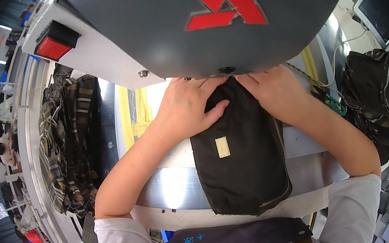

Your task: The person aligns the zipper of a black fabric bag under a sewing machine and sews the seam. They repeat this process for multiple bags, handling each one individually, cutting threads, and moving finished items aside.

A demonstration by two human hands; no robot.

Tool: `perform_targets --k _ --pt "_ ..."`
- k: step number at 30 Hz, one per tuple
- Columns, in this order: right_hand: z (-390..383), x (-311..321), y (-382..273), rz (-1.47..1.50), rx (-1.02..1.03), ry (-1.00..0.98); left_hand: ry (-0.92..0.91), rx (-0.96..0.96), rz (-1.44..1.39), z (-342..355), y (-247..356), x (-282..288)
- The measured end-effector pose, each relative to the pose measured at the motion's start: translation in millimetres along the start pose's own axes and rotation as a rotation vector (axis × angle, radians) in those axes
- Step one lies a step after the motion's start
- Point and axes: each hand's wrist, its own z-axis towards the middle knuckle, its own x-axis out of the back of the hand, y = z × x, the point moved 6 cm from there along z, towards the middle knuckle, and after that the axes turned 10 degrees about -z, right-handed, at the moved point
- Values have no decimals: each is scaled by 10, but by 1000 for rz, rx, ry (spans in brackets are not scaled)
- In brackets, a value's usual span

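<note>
A black fabric pouch [240, 162] with a zipper along its right edge and a small cream label lies on a shiny metal work surface [171, 187]. My left hand [186, 108] presses flat on the pouch's upper left part, thumb spread across the cloth. My right hand [274, 90] holds the pouch's top edge, pushing it under the big dark grey machine head [168, 20]. The fingertips of both hands are partly hidden beneath that head.
A red button [55, 44] sits on the machine's white side at left. Plaid and dark fabric pieces [67, 139] pile at the left. More black bags [385, 92] are stacked at the right, below a monitor [380, 15]. Yellow bands [134, 113] run under the machine.
</note>
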Motion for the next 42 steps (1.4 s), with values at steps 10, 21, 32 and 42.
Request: perform_targets --k 10,21,32,42 --pt "-130 25 -60 18 -16 -31 11 -10 -55 -41 136 -26" --pt "-134 33 -72 51 -41 -21 28 -3 -70 -62 122 -43" --pt "-179 -29 -1 150 -257 41 177 212 7 -69 -57 -25" --pt "-350 29 4 474 -450 88 -7 532 -241 -17 72 -107"
